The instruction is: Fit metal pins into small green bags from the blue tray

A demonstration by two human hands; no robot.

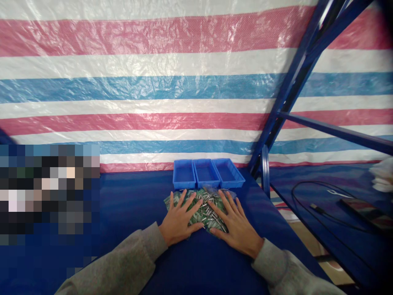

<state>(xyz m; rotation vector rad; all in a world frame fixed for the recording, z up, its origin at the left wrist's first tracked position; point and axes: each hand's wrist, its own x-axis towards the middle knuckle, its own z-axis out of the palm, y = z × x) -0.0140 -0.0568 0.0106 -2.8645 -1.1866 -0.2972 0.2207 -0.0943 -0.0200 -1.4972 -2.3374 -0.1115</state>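
Note:
A pile of small metal pins or screws (209, 213), mixed with green-printed clear plastic bags (196, 217), lies on the blue table (129, 205). Spread flat over the left side of the pile is my left hand (181, 217), fingers apart. My right hand (235, 225) rests the same way on the right side. Both touch the pile, and neither grips anything. The exact kind of the metal pieces is too small to tell. Just beyond the pile stand three blue plastic bins (206, 172) side by side.
A striped plastic sheet (138, 90) hangs behind the table. Blue metal framing (285, 94) rises at the right. On another dark surface at far right lie a black cable (319, 209) and a dark flat device (365, 211). The left side is pixelated.

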